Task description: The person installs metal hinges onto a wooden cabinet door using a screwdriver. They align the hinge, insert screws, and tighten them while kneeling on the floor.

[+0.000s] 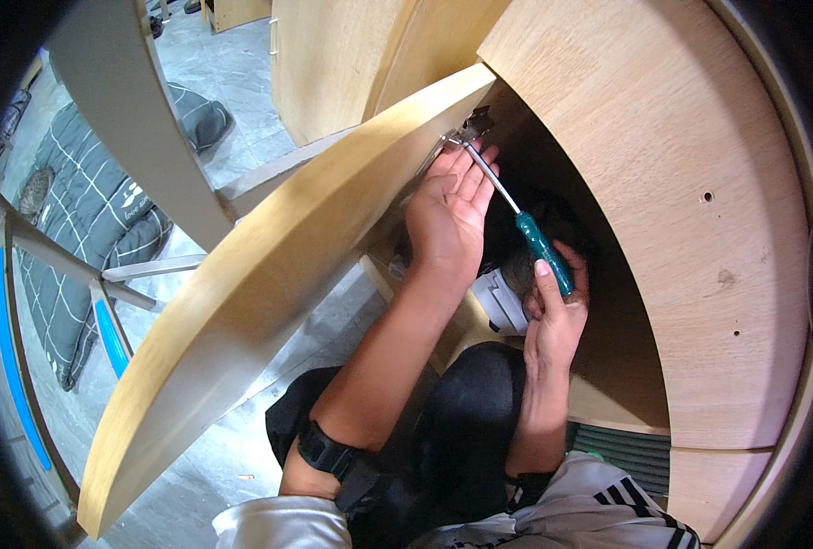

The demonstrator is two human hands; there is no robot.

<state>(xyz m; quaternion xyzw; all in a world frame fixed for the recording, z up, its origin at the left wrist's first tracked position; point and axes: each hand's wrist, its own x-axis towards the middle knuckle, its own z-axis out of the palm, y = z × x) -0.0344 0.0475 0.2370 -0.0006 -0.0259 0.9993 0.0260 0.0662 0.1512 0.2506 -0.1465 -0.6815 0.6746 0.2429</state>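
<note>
My right hand [560, 311] grips the lower end of the green handle of a screwdriver [539, 247]. Its metal shaft slants up and left, and the tip meets a metal cabinet hinge [469, 130] near the top of the open wooden door [269, 220]. Just below the hinge, my left hand [454, 209] is held palm up with its fingers stretched out. Those fingers lie beside and behind the shaft, close to the door's inner face. Whether they touch the hinge or cradle anything small, I cannot tell.
Inside the dark cabinet [608, 366] a white object [501, 302] stands behind my right hand. A pale wooden panel [699, 183] borders the opening on the right. Left of the door are a grey metal frame [137, 101] and a dark checked cloth [86, 220] on the tiled floor.
</note>
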